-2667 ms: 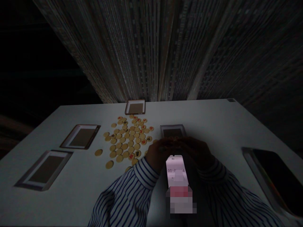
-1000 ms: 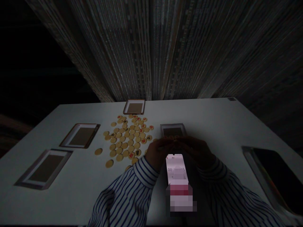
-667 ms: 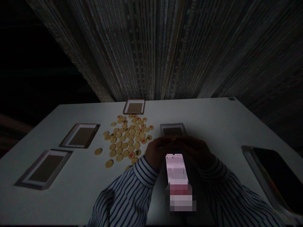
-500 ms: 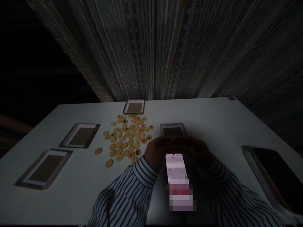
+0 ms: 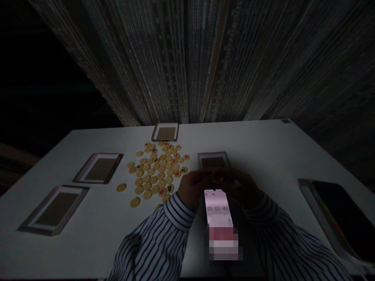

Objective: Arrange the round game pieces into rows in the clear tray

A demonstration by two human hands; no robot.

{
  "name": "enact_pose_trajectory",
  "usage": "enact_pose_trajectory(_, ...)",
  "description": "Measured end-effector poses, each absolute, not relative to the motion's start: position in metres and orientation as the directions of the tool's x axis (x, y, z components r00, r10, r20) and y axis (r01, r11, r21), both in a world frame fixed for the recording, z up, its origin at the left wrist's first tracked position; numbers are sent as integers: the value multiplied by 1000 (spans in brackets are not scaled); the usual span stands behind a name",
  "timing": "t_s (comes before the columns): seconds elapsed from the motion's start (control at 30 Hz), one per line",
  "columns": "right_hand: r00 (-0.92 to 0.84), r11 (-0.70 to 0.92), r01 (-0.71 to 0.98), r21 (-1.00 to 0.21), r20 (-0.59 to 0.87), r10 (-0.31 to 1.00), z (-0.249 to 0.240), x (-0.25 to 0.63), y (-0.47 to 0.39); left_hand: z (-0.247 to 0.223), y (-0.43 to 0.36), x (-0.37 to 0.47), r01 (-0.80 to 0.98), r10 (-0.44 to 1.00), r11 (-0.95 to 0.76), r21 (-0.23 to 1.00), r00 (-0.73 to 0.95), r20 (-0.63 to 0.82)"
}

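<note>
My left hand [image 5: 195, 187] and my right hand [image 5: 241, 185] meet just beyond a lit phone [image 5: 217, 205], which shows a timer reading 00:02:46. Both hands are closed, fingertips together in front of a small clear-edged box [image 5: 213, 159]. Whatever lies between the fingers is dark and too small to make out. To the left of my left hand, many round wooden pieces [image 5: 161, 176] are spread over the white table [image 5: 263, 150]; some bear red or black characters, others show a plain face.
Two framed trays lie at the left, a brown-edged one [image 5: 99, 168] and a clear-edged one [image 5: 55, 208]. Another tray [image 5: 165, 132] sits at the back edge. A large dark tablet-like object [image 5: 342, 218] is at the right. A striped curtain [image 5: 196, 62] hangs behind the table.
My hands stay almost in place, with the right fingers slightly shifted. The full timer reading is now visible between my wrists. The pieces and trays look unmoved.
</note>
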State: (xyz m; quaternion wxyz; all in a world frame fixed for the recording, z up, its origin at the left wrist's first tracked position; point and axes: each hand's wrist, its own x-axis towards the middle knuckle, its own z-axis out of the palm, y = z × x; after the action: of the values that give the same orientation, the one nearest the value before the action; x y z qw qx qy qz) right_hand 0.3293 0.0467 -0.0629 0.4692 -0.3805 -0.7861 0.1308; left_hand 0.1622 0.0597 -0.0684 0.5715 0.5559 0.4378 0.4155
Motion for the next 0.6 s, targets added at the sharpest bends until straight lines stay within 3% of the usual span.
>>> enact_pose_trajectory(0.37, -299, 724, 503, -472, 691, 658, -62, 330, 47, -61, 58, 162, 43, 961, -4, 999, 278, -8)
enact_pose_trajectory(0.6, -292, 659, 567, -494, 628, 721, -61, 336, 47, -59, 60, 163, 102, 977, -18, 995, 212, -4)
